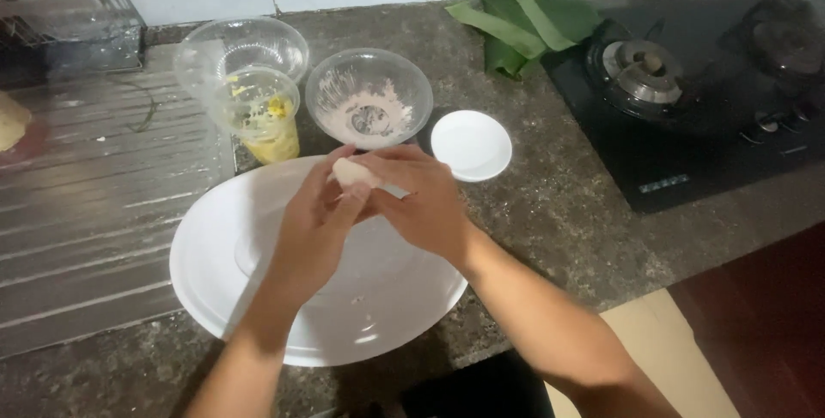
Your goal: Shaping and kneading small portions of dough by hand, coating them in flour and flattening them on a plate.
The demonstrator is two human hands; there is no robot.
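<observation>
Light: dim, soft, from overhead | Glare: mild sheen on white plate (258, 298) | Shadows: faint | Blur: slight softness throughout, corners darker at 3 o'clock

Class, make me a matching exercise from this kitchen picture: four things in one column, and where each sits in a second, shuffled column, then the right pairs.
Things:
1. pale dough lump
2. small white saucer
3. green leaves
4. large white plate

Places:
A. beside the black hob
B. under both hands
C. held between left hand and right hand
D. right of the clear bowl

Pairs: 1-C, 2-D, 3-A, 4-B
</observation>
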